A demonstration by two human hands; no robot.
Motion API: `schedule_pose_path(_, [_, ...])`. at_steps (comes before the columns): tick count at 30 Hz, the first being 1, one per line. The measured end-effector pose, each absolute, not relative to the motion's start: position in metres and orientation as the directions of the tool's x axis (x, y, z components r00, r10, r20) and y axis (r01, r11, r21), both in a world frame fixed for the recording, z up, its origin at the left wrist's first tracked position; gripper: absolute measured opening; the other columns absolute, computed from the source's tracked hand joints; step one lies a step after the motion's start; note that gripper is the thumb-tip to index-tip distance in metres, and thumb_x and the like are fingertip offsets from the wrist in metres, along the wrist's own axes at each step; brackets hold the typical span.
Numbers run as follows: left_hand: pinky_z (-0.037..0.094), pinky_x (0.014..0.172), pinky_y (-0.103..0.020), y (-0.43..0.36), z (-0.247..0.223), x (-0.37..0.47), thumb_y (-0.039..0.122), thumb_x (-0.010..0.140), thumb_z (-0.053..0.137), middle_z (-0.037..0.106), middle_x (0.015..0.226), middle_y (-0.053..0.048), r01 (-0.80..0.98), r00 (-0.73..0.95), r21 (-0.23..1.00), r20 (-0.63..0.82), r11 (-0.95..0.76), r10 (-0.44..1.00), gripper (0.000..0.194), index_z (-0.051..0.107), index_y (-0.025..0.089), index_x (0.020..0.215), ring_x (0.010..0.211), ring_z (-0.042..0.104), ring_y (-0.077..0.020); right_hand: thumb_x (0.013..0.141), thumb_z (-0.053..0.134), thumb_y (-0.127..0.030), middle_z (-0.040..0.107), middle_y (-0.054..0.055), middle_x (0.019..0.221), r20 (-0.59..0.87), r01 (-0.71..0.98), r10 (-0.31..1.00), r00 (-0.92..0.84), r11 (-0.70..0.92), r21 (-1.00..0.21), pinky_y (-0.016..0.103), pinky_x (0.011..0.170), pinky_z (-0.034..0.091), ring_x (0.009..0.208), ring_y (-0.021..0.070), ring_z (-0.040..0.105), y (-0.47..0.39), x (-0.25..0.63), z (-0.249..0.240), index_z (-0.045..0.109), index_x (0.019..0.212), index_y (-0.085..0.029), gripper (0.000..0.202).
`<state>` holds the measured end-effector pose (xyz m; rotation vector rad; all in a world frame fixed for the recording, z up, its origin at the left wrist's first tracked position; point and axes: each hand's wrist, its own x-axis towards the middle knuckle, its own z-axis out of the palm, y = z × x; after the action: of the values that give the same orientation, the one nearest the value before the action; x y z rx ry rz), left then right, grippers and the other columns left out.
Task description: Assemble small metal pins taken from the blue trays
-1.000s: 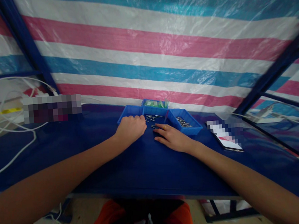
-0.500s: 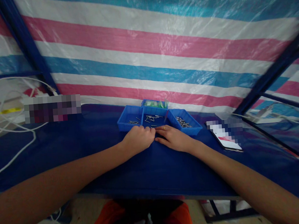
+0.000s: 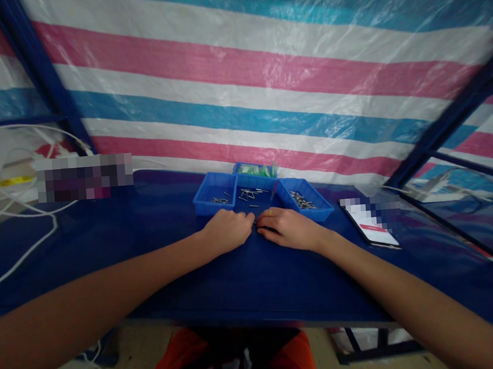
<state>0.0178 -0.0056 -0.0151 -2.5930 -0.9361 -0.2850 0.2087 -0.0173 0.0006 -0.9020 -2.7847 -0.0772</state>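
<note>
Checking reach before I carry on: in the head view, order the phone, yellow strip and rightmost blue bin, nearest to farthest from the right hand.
1. Rightmost blue bin: just beyond the right hand.
2. Phone: to its right.
3. Yellow strip: far left, among cables.

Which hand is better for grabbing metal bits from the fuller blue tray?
The right hand, I think: it is close to that tray of metal bits. The left hand is by the other tray and would probably have to reach past the right.
</note>
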Motion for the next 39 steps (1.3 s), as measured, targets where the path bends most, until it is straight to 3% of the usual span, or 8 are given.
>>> schedule_pose_path(8, [0.043,0.049,-0.026,-0.0027,-0.0168,0.0175,0.018,0.088,0.040,0.065,0.072,-0.007,0.627,0.777,-0.258,0.283,-0.735,0.563,0.014,0.054,0.013,0.091,0.061,0.064,-0.0207,0.089,0.046,-0.020,0.063,0.009,0.091,0.211,0.591,0.580,-0.787,0.807,-0.013,0.031,0.076,0.048,0.083,0.0172,0.059,-0.0174,0.2075,0.0002,0.063,0.097,-0.014,0.020])
schedule_pose_path(13, [0.043,0.049,-0.026,-0.0010,-0.0180,0.0172,0.020,0.088,0.039,0.065,0.072,-0.007,0.637,0.767,-0.260,0.310,-0.726,0.562,0.017,0.054,0.013,0.093,0.061,0.064,-0.0215,0.089,0.045,-0.022,0.059,0.010,0.106,0.269,0.598,0.572,-0.775,0.801,0.018,0.033,0.086,0.047,0.097,0.0193,0.055,-0.0178,0.2078,0.0003,0.063,0.100,-0.014,0.023])
schedule_pose_path(18, [0.043,0.051,-0.026,-0.0015,-0.0187,0.0172,0.020,0.087,0.040,0.064,0.072,-0.009,0.641,0.763,-0.246,0.311,-0.727,0.567,0.018,0.055,0.012,0.093,0.061,0.064,-0.0201,0.089,0.044,-0.022,0.059,0.010,0.102,0.309,0.611,0.575,-0.758,0.791,0.027,0.035,0.086,0.047,0.095,0.0194,0.055,-0.0160,0.2082,-0.0017,0.065,0.097,-0.013,0.023])
schedule_pose_path(39, [0.040,0.046,-0.026,-0.0025,-0.0167,0.0175,0.019,0.086,0.041,0.064,0.070,-0.006,0.619,0.781,-0.289,0.319,-0.730,0.537,0.013,0.053,0.014,0.089,0.059,0.063,-0.0218,0.090,0.044,-0.023,0.061,0.009,0.095,0.224,0.691,0.665,-0.713,0.720,0.062,0.032,0.077,0.047,0.086,0.0188,0.057,-0.0149,0.2084,-0.0047,0.059,0.102,-0.014,0.022])
